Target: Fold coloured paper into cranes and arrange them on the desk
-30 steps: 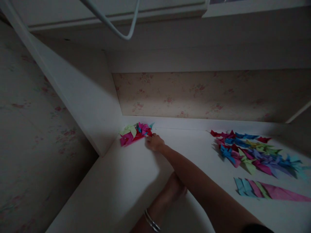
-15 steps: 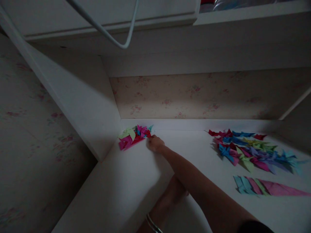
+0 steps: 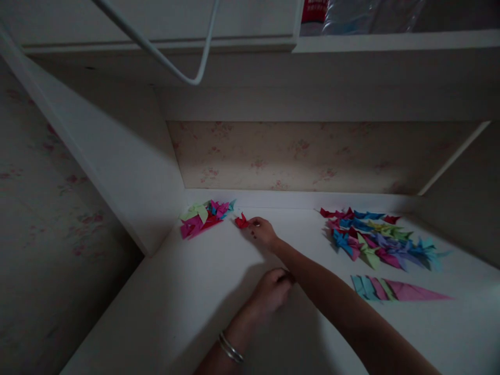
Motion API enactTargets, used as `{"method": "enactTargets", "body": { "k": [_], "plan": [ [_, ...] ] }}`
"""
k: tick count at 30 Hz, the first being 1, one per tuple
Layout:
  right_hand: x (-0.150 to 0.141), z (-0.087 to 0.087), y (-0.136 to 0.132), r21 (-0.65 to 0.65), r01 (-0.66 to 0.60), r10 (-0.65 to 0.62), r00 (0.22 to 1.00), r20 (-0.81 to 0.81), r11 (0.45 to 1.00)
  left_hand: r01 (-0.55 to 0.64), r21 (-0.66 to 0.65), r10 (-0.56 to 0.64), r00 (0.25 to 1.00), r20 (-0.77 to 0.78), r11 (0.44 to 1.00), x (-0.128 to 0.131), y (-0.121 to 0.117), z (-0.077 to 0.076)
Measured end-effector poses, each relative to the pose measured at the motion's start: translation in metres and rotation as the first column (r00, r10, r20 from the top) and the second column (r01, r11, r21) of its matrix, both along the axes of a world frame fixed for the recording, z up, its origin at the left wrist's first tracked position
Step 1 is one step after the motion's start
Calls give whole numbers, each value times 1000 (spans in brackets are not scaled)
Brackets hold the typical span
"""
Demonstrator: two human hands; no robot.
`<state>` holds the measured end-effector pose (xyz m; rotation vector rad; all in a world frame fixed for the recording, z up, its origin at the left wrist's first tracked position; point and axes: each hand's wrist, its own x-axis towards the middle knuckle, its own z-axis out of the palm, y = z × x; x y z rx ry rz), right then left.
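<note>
My right hand reaches across the white surface, its fingers pinching a small red origami crane. To the left of the crane, a pile of folded paper cranes in pink, light green, red and blue lies in the back corner. My left hand, with silver bangles on the wrist, is held below my right forearm. Its fingers are curled closed, and whatever may be inside them is hidden.
Rows of colourful paper cranes lie at the right. In front of them is an overlapping row of folded paper pieces. A white shelf hangs over the surface, and a pale curved rod crosses the upper left.
My right hand has drawn back to the right from the left pile, bringing the red crane away from it. My left hand has come further into view, and the view has shifted slightly.
</note>
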<state>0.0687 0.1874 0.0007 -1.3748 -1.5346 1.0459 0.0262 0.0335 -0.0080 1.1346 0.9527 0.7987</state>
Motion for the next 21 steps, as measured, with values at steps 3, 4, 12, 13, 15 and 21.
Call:
{"method": "enactTargets", "body": {
  "k": [3,4,12,13,15,21],
  "plan": [
    [23,3,-23,-32,20,-24,991,-129,999,-59,-51,62,995,73,997,-1,3,-2],
    [31,4,-33,-38,29,-35,985,-167,999,-96,-57,101,990,101,994,-1,4,-2],
    [82,7,-126,-73,157,-173,890,-422,985,-392,-83,399,871,286,916,5,3,-2],
    [85,8,-136,-80,165,-184,875,-447,983,-404,-88,411,861,300,911,4,2,0],
    [92,10,-154,-90,159,-183,863,-471,983,-393,-90,400,858,321,915,4,-1,5],
    [105,5,-177,-94,94,-130,824,-551,991,-309,-60,313,909,276,949,3,-6,14]
  ]
}}
